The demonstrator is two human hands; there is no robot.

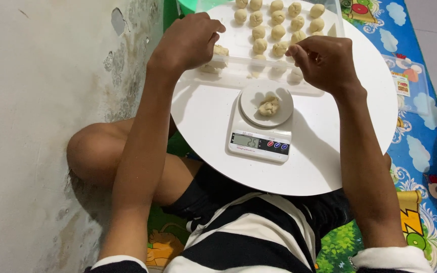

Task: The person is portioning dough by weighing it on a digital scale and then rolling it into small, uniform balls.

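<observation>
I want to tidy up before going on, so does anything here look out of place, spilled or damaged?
Nothing looks spilled. The dough lump sits centred on the scale, and the dough balls lie in fairly neat rows in the clear tray. The only damage is the wall on the left, with chipped, stained plaster.

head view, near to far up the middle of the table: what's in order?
Scale display → dough lump on the scale pan → clear tray front wall → rows of dough balls.

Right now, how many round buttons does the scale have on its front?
3, in a row on the scale, right of the display: a red button, then the first blue button and the second blue button. None seems hidden.
</observation>
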